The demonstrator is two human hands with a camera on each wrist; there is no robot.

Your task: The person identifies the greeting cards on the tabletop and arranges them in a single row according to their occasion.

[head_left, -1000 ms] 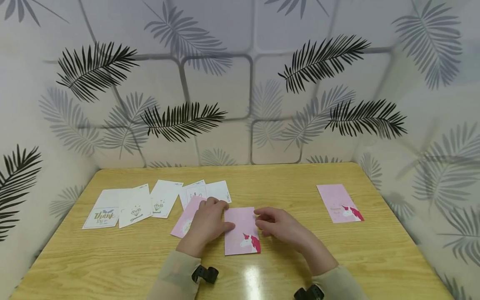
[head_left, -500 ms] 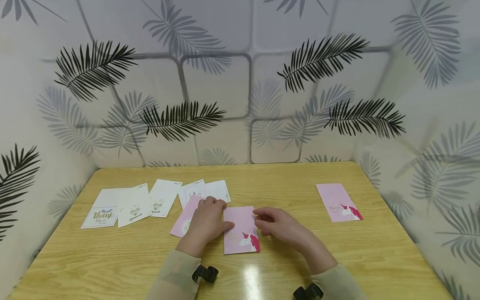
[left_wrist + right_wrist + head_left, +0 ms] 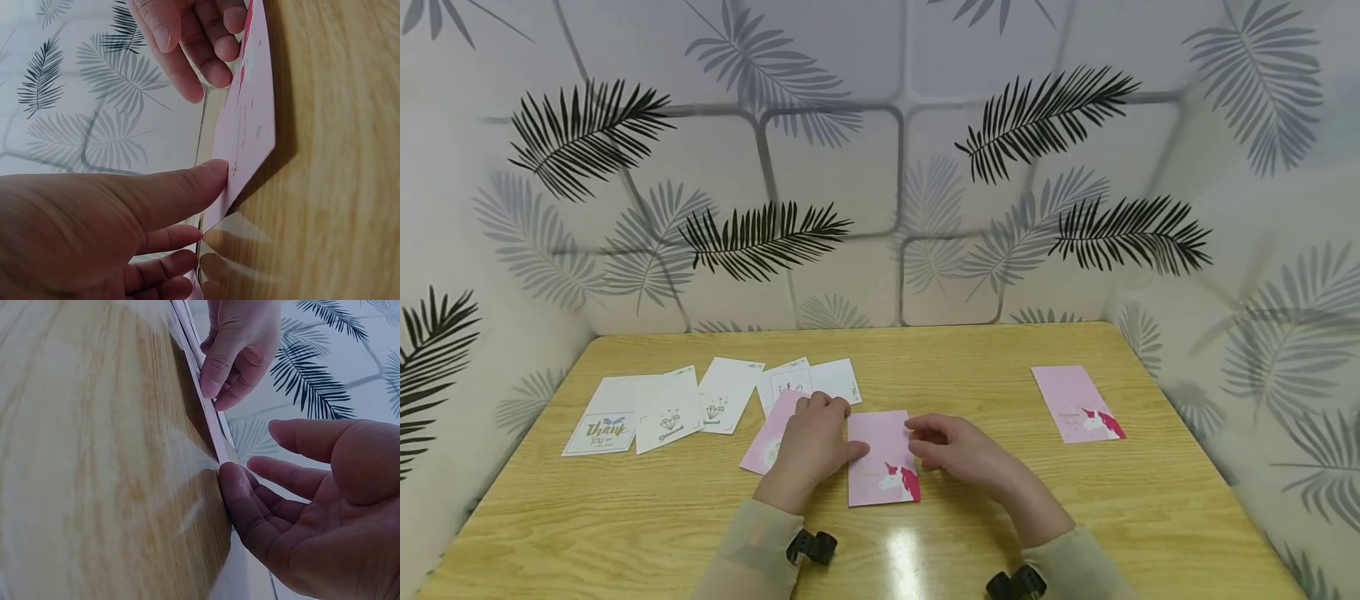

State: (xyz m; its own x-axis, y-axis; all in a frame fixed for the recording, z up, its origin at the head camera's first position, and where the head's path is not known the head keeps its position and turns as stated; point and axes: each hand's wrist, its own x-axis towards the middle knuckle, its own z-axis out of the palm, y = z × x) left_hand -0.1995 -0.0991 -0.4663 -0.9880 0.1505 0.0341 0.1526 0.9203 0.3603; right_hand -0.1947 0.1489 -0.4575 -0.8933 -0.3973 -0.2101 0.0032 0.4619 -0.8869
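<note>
A pink greeting card with a unicorn (image 3: 880, 462) lies between the two hands near the front middle of the table. My left hand (image 3: 815, 442) is at its left edge. In the left wrist view the thumb (image 3: 187, 190) rests on the card's face, and a fingertip meets its edge. My right hand (image 3: 962, 454) is by the right edge. Its thumb stands apart from the card in the right wrist view, while a fingertip (image 3: 234, 481) touches the card's edge. Under the left hand, another pink card (image 3: 767, 437) is partly hidden.
Several white cards overlap at the left, one a thank-you card (image 3: 602, 429), others with diamond prints such as the diamond card (image 3: 670, 408). A second unicorn card (image 3: 1071, 400) lies alone at the right. Patterned cloth (image 3: 850, 183) surrounds the wooden table (image 3: 587, 525).
</note>
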